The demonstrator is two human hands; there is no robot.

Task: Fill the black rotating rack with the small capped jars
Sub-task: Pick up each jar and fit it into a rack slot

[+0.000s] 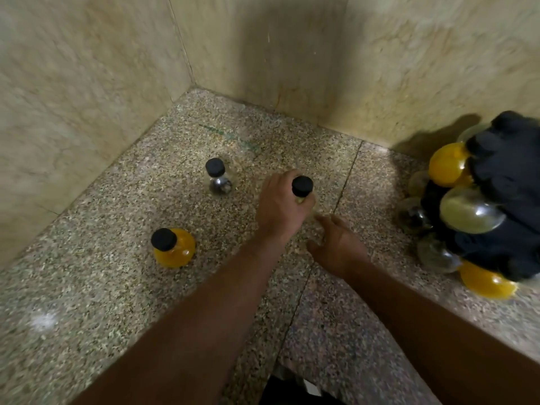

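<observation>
Jar (302, 185) mostly hidden inside left hand (277, 209); rack (502, 176) blurred, edge-cropped.

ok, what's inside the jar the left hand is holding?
The left hand wraps the jar, so its body is almost all covered. Only the black cap and a pale yellowish sliver below it show; contents can't be confirmed.

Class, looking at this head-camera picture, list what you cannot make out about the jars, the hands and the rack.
- Head view: the held jar has its body hidden by the left hand; contents unclear.
- Head view: the black rack is blurred and cut by the right edge; free slots uncountable.
- Head view: the right hand is motion-blurred; contact with the counter unclear.
</observation>
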